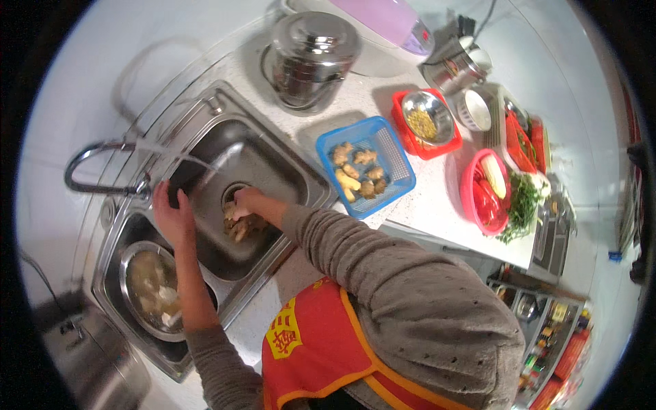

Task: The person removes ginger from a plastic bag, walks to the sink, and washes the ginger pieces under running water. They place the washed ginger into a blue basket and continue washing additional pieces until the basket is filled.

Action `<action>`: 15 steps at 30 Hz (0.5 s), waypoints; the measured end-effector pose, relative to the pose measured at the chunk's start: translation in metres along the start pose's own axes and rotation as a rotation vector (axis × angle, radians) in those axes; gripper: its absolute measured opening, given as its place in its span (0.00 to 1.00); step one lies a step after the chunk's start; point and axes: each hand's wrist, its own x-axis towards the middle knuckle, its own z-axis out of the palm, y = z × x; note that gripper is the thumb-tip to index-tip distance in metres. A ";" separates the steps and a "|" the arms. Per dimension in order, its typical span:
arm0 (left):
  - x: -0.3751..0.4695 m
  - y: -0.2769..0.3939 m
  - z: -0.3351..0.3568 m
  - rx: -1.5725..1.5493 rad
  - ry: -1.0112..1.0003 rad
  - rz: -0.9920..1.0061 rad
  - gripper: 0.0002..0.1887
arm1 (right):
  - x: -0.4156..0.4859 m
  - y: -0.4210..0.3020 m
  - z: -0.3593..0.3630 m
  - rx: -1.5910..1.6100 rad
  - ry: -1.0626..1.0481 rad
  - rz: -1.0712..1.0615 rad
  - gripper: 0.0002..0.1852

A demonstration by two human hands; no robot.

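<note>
My left hand [173, 211] is raised beside the base of the curved chrome faucet [95, 148], its fingers apart; whether it touches the faucet handle is unclear. In the larger steel sink basin [241, 143], my right hand [248, 202] is at the drain, over a clump of brown scraps or ginger [242, 229]; its grip is partly hidden. Water seems to run from the spout into this basin. The smaller basin holds a steel bowl [148, 287] of cloudy water with pale pieces. A blue plastic basket [405, 177] to the right contains several ginger roots [365, 156].
Behind the sink stands a lidded steel pot [315, 61]. Further right are a small steel bowl [428, 118] in a red basket, a pink bowl [467, 197] of red peppers with a pale cob-like vegetable, leafy greens [523, 205] and a white cup [474, 110].
</note>
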 end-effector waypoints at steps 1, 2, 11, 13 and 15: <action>-0.005 0.003 0.010 -0.054 -0.093 -0.050 0.18 | 0.003 -0.001 0.000 0.003 -0.020 0.000 0.41; -0.009 0.005 0.020 -0.111 -0.167 -0.086 0.17 | 0.005 -0.001 -0.002 0.004 -0.026 -0.041 0.41; 0.051 -0.001 0.103 -0.869 -0.534 -0.566 0.15 | -0.041 -0.020 -0.073 0.628 0.410 -0.226 0.24; 0.065 -0.009 0.110 -0.412 -0.590 -0.325 0.17 | -0.042 -0.031 -0.090 0.619 0.501 -0.201 0.25; 0.076 -0.015 0.112 -0.153 -0.594 -0.193 0.24 | -0.031 -0.042 -0.102 0.735 0.553 -0.159 0.34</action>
